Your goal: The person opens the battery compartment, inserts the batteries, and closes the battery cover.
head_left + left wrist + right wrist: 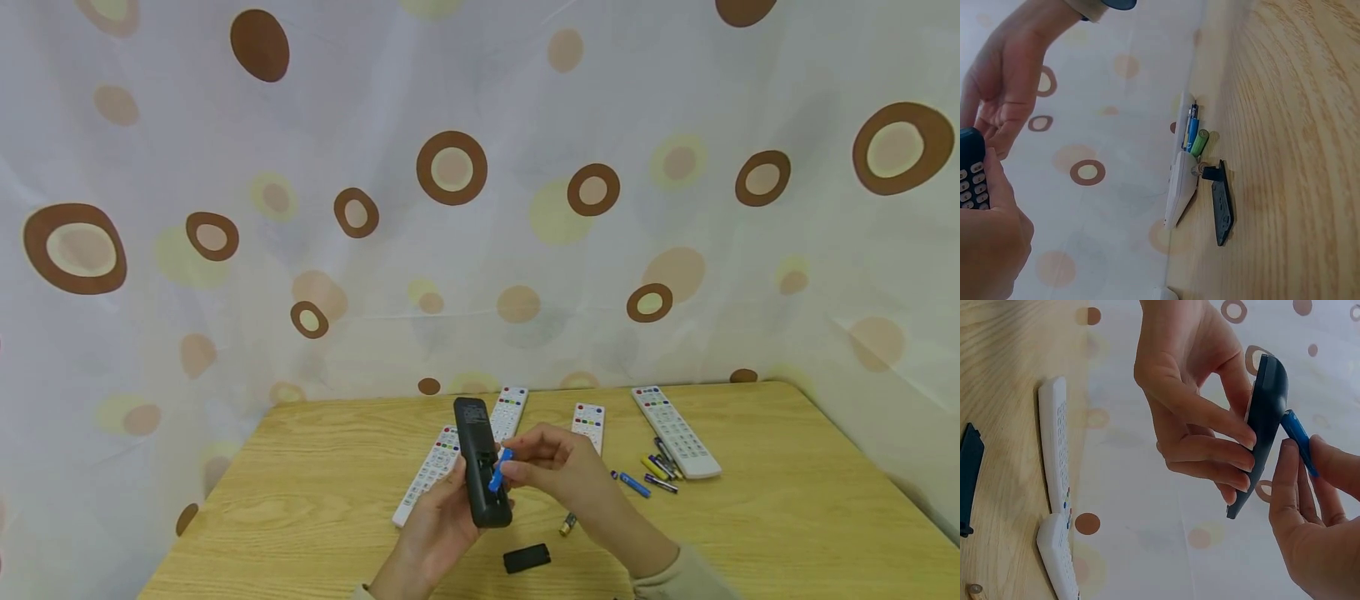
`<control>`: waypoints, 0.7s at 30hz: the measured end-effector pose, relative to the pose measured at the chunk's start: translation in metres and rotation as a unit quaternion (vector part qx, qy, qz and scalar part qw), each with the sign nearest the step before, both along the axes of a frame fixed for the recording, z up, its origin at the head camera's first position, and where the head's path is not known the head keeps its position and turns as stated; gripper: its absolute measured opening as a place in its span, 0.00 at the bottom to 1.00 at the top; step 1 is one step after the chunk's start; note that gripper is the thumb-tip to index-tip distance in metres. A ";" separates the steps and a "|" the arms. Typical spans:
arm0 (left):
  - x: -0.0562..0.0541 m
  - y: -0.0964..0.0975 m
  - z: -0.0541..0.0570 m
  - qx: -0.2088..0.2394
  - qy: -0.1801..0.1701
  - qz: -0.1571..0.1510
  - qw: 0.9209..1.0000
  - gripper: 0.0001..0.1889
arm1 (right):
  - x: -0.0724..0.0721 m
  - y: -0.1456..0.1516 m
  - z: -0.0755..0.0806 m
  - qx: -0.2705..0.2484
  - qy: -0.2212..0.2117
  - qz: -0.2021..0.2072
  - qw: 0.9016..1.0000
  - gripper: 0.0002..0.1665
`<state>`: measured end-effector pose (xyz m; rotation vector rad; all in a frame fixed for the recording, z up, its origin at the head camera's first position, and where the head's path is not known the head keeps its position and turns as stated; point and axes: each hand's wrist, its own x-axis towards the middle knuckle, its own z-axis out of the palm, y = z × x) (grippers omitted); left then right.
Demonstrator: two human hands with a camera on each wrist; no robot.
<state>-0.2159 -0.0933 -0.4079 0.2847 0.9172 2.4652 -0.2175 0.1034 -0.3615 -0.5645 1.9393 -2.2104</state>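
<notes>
A black remote control [472, 425] is held up over the table in my left hand [442, 521], its back turned toward the head camera and its battery compartment uncovered. My right hand [564, 471] pinches a blue battery [500, 471] between thumb and fingers. One end of that battery meets the back of the remote in the right wrist view, and it stands tilted there. Buttons on the remote's front [979, 184] face the left wrist camera. On the table below lies a black battery cover [527, 558], apart from both hands.
White remotes [678, 433] lie at the right, the middle [588, 423] and the left [427, 475] of the wooden table [315, 483]. Several loose batteries [654, 467] are by the right one. Another battery [567, 524] is partly behind my right forearm. A dotted curtain [510, 250] hangs behind.
</notes>
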 end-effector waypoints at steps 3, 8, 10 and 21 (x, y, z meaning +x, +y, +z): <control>0.000 0.001 0.001 0.000 -0.005 -0.004 1.000 0.28 | 0.001 0.000 0.000 0.001 0.009 0.006 1.000 0.22; 0.001 0.000 0.002 -0.001 0.003 -0.016 1.000 0.31 | 0.004 0.000 0.001 0.012 0.019 0.008 1.000 0.23; 0.001 0.000 0.002 0.002 0.009 -0.019 1.000 0.31 | 0.005 0.000 0.002 0.016 0.019 0.002 1.000 0.24; 0.002 -0.002 0.000 0.046 0.071 -0.058 0.995 0.23 | 0.009 -0.001 0.005 -0.003 0.048 0.007 0.999 0.21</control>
